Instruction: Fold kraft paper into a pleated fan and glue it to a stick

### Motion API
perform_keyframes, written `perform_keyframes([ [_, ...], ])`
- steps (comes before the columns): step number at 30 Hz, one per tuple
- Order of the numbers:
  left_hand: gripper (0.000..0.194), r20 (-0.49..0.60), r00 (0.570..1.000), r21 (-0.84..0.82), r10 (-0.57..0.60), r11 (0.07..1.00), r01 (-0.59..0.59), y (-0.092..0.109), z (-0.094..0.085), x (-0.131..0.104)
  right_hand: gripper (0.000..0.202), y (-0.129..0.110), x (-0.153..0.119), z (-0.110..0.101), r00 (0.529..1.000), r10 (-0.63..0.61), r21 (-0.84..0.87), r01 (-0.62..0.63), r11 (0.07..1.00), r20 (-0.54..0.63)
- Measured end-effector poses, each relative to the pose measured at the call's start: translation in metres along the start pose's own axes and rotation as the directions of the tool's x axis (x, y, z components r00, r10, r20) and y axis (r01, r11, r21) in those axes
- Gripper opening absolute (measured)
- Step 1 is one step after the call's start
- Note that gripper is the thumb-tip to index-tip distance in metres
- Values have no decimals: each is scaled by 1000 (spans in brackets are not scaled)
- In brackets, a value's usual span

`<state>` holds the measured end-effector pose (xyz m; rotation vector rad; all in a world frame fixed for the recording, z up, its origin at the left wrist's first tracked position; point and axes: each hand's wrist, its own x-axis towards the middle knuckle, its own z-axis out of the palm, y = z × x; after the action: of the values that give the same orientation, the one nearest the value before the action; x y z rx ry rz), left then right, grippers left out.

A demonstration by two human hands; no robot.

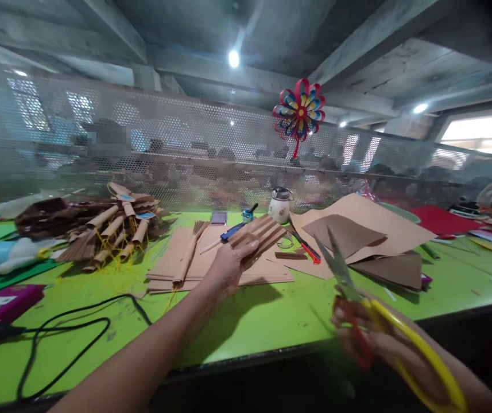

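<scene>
My left hand (227, 265) holds a folded, pleated piece of brown paper (259, 233) above the stack of brown sheets (194, 261) on the green table (271, 315). My right hand (370, 332), blurred near the table's front edge, grips a pair of scissors (341, 269) with red and yellow handles; the blades are parted and point up toward the far side.
A heap of rolled brown paper pieces with yellow string (112, 226) lies at the left. Large brown sheets (357, 235) lie at the right. A black cable (69, 332) loops across the front left. A small jar (280, 205), blue cutter (232, 231) and paper flower (299, 112) on the mesh screen are behind.
</scene>
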<state>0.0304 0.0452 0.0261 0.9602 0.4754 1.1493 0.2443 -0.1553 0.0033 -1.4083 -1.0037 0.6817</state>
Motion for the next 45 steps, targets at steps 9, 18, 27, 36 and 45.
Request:
perform_keyframes([
  [9,36,-100,985,86,140,988,-131,14,18,7,49,16,51,129,949,72,330,-177,927,305],
  [18,41,43,977,96,211,972,-214,11,15,7,45,9,50,141,961,-83,180,35,983,266],
  [27,51,-39,987,52,158,986,-156,5,17,4,48,13,48,149,974,-113,94,96,991,199],
  [36,47,-82,989,14,124,992,-124,5,19,-1,52,9,40,157,984,-140,72,132,989,113],
  [45,49,-115,988,-46,107,992,-113,7,24,-6,50,7,37,161,983,-166,32,164,986,77],
])
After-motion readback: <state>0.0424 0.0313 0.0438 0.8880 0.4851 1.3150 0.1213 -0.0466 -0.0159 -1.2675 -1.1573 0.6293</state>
